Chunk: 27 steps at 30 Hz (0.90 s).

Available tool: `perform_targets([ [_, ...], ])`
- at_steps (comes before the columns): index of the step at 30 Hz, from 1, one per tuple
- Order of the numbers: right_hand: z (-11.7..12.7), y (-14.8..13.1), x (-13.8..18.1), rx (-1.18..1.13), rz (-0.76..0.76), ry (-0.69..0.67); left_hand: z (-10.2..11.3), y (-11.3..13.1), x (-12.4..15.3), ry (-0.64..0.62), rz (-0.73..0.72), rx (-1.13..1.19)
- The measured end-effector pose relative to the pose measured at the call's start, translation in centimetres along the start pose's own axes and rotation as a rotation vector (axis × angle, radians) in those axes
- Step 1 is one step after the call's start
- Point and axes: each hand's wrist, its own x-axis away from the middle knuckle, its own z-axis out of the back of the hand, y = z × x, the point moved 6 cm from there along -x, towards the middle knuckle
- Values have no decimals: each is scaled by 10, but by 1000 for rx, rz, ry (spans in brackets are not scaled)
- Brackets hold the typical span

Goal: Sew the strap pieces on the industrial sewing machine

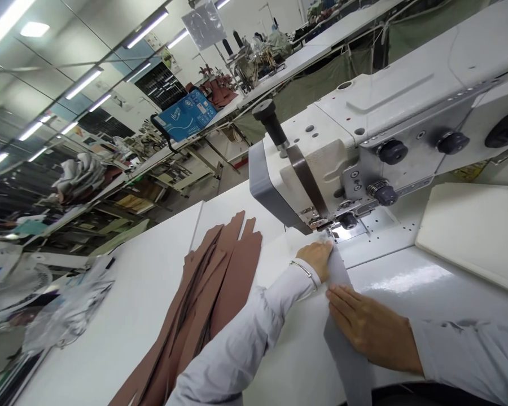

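Note:
A grey strip of material (347,349) runs from the table's near edge up to the needle of the white sewing machine (364,141). My left hand (319,257) rests on the strip's far end right beside the presser foot (327,225), fingers curled down onto it. My right hand (366,327) lies flat on the strip a little nearer to me, fingers stretched out and pressing it to the white table (152,316). Both arms wear pale grey sleeves, and a thin bracelet sits on my left wrist.
A pile of long brown strips (203,304) lies on the table left of my left arm. A cream board (474,231) sits right of the needle. A crumpled clear plastic bag (68,310) lies at the table's left edge. Other worktables and a blue box (186,115) stand behind.

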Motion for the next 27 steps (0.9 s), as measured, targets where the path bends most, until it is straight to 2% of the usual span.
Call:
perform_targets([
  [11, 3, -5, -3, -23, -38, 19, -1, 1, -2, 97, 12, 72],
  [19, -6, 8, -6, -15, -8, -10, -3, 4, -10, 187, 57, 48],
  [22, -10, 11, -6, -20, -10, -31, -1, 4, -8, 288, 27, -21],
  [27, -9, 9, -4, -3, -33, 19, -6, -1, 2, 501, -104, -30],
])
